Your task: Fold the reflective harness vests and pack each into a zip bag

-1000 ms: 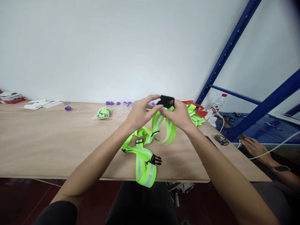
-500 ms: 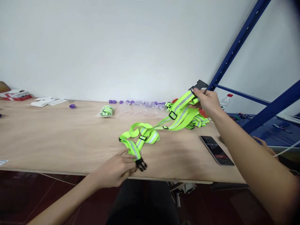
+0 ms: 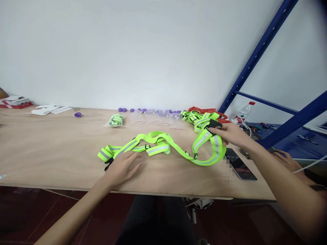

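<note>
A neon yellow-green reflective harness [image 3: 176,144] of elastic straps with silver stripes and black sliders stretches across the table. Pinched in my right hand [image 3: 233,134] is the black joining piece [image 3: 214,127] at its right end, and loops of strap hang below. My left hand [image 3: 122,170] rests at the harness's left part, fingers stretched over the strap and thumb apart. Beside that hand lies a black buckle [image 3: 108,165], partly hidden. Behind my right hand is a heap of similar reflective straps [image 3: 196,117].
A bagged folded harness [image 3: 116,120], clear plastic bags [image 3: 158,118] and small purple rolls [image 3: 122,110] lie toward the wall. A phone [image 3: 241,166] is near my right forearm. Another person's hand [image 3: 287,160] shows at right, by a blue metal frame [image 3: 255,54] and a bottle [image 3: 245,110].
My right hand has come down with the harness's black piece. My left hand has shifted left, and the buckled end now lies further left, so the straps are more spread out.
</note>
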A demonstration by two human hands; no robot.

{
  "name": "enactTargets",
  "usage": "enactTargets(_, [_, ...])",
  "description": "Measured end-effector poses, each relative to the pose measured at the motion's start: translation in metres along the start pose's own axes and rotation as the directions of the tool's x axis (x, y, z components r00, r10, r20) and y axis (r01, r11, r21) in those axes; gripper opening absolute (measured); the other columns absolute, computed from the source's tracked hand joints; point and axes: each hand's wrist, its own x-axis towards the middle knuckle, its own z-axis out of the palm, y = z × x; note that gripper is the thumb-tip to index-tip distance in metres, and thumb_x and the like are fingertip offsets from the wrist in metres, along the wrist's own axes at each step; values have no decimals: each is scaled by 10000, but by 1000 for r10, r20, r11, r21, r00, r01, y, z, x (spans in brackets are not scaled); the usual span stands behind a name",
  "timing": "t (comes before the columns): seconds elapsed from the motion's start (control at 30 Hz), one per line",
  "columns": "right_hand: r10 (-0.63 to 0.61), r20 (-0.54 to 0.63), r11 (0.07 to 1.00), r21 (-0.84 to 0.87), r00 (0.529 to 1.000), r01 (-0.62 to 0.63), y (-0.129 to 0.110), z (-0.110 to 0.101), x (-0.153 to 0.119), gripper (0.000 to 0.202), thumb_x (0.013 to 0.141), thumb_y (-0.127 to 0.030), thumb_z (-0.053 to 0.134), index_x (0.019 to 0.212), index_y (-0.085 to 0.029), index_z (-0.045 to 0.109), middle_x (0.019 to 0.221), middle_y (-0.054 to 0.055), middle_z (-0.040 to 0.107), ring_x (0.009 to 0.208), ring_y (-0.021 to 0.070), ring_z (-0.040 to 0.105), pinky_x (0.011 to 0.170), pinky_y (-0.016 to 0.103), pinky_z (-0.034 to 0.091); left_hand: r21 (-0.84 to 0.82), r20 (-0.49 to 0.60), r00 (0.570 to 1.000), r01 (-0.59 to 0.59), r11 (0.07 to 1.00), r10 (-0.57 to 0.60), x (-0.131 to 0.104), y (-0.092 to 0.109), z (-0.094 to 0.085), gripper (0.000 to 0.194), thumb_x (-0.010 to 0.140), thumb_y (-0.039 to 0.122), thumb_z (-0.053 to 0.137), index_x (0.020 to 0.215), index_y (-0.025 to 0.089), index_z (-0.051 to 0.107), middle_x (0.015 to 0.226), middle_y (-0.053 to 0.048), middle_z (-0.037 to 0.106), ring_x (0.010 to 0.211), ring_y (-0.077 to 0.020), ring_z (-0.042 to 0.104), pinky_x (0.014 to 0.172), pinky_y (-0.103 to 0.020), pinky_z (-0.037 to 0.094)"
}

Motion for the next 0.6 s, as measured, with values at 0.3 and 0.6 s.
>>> enactTargets(0.3, [15,-47,997,81,999,-11,13,38,25,345,807,-385,676,1059,-153,639,442,-86,515,340,135,493,358,238,359,-136,212,967,171,976,-140,119,53,59,439,859,423,645,1215,166,625,1176,-173,700,1061,-354,662,852,-410,503])
enactTargets(0.6, [37,87,999,-11,996,-36,44,76,24,428,775,-299,674,1173,-144,644,494,-68,591,361,139,517,411,243,412,-464,376,925,139,875,53,125,52,-25,374,835,539,634,877,171,683,747,-13,664,639,-170,613,523,-246,428])
